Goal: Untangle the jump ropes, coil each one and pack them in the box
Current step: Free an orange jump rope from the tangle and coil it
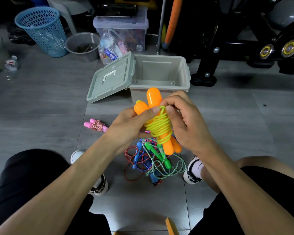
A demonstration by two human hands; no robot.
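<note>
Hands work together above the floor: the left hand (130, 126) grips the two orange handles (154, 99) side by side so the yellow rope (159, 127) stays wound, while the right hand's (187, 122) fingers (171, 110) pinch its end, probably to tuck it. Glossy yellow cord wraps the handles tightly, near the open grey box (159, 77), with a tangle of ropes (151, 160) below.

We find nothing we can read. The grey bucket (82, 46) carries white marks on its rim, and the packets in the clear bag (109, 48) show blue and white print, but both are too blurred for us to make out.
</note>
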